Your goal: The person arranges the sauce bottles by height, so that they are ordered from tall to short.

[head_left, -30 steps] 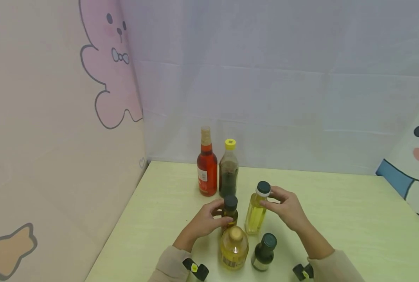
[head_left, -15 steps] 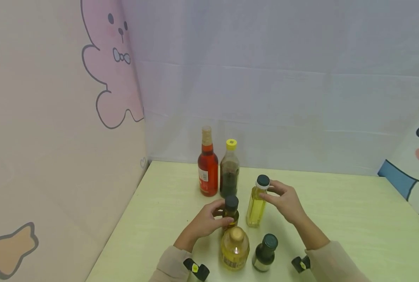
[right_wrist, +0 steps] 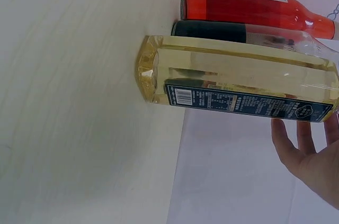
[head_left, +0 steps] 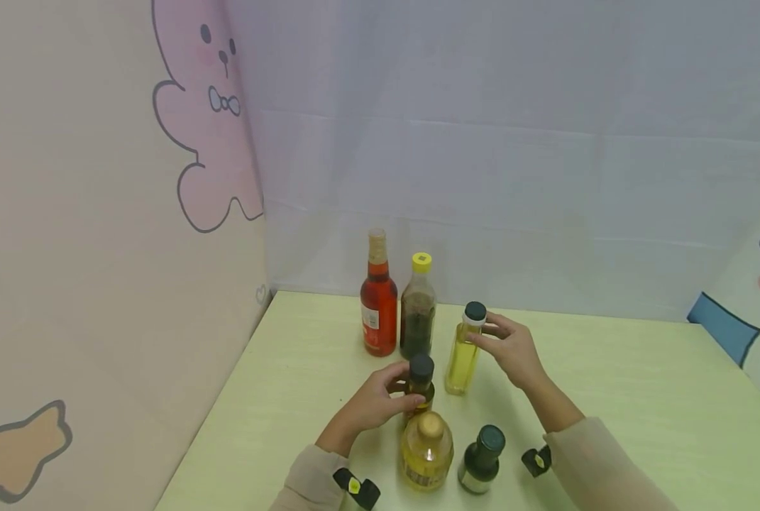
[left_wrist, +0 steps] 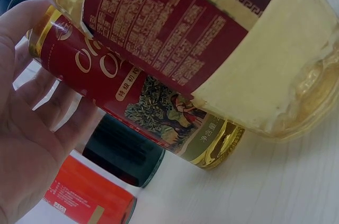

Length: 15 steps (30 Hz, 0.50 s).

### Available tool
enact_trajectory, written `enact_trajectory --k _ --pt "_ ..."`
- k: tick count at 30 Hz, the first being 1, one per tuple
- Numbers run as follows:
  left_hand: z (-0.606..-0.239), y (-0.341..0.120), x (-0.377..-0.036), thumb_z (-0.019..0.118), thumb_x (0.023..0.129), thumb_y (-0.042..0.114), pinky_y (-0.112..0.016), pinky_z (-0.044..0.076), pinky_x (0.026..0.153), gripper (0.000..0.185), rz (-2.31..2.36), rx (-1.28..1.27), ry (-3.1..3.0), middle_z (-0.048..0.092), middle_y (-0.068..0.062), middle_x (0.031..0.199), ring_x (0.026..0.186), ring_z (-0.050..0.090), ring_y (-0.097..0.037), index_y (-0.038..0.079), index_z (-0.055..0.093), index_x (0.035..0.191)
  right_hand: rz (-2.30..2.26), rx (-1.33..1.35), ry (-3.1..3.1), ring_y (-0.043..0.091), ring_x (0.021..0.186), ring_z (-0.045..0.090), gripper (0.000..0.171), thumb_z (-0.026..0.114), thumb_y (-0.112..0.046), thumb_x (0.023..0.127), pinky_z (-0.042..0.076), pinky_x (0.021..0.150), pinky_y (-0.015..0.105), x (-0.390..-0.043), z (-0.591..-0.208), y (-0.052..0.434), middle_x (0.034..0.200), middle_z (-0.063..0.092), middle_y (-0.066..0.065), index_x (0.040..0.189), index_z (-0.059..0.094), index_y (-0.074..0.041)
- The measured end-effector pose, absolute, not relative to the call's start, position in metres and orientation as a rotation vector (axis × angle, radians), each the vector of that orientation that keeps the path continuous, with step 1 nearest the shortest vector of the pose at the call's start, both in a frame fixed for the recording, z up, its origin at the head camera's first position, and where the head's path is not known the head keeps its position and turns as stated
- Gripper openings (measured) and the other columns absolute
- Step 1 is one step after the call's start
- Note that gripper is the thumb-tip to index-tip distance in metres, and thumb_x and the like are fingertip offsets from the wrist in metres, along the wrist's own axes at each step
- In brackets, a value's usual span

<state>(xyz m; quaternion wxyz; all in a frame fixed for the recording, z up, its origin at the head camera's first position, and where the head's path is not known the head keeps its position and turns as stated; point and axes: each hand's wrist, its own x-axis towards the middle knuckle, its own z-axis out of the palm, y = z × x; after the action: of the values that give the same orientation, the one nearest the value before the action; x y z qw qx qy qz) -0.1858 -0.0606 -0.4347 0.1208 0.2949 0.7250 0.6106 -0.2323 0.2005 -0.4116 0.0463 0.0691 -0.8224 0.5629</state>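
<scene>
In the head view my left hand (head_left: 376,401) pinches a small dark-capped bottle of olive oil (head_left: 421,387). Its red label with a tree picture shows in the left wrist view, with the fingers round its upper part. My right hand (head_left: 510,348) grips a tall square bottle of pale yellow oil (head_left: 461,358) near its neck, under the dark green cap. This bottle leans slightly; whether its base touches the table I cannot tell. A round gold-capped bottle (head_left: 427,454) stands right in front of the olive oil, partly hiding it.
At the back stand a red-liquid bottle (head_left: 378,312) and a yellow-capped bottle of dark liquid (head_left: 418,319), side by side. A small dark bottle with a green cap (head_left: 480,461) is at the front. Printed cloth walls (head_left: 482,177) border the pale table (head_left: 609,397).
My right hand has carried the square oil bottle away from me, toward the back of the table. The left hand stays on the olive oil bottle.
</scene>
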Motion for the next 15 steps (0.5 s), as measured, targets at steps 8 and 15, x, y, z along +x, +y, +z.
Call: enact_trajectory --k 8,15 --pt "-0.434 -0.061 -0.186 0.064 0.085 0.015 -0.039 0.040 0.089 0.038 1.759 0.844 2.122 0.056 0.003 0.111 0.102 0.054 -0.017 0.011 0.053 0.121 1.770 0.210 -2.435 0.031 0.108 0.051 0.054 0.072 -0.029 0.077 0.039 0.088 0.051 -0.244 -0.410 0.199 0.120 0.053 0.018 0.121 0.055 -0.002" --pt "-0.433 -0.061 -0.185 0.063 0.086 0.016 -0.040 0.039 0.089 0.036 1.757 0.846 2.135 0.057 0.004 0.111 0.102 0.053 -0.016 0.012 0.054 0.120 1.803 0.172 -2.379 0.031 0.105 0.052 0.053 0.074 -0.026 0.075 0.041 0.085 0.049 -0.253 -0.406 0.196 0.119 0.052 0.018 0.118 0.056 -0.002"
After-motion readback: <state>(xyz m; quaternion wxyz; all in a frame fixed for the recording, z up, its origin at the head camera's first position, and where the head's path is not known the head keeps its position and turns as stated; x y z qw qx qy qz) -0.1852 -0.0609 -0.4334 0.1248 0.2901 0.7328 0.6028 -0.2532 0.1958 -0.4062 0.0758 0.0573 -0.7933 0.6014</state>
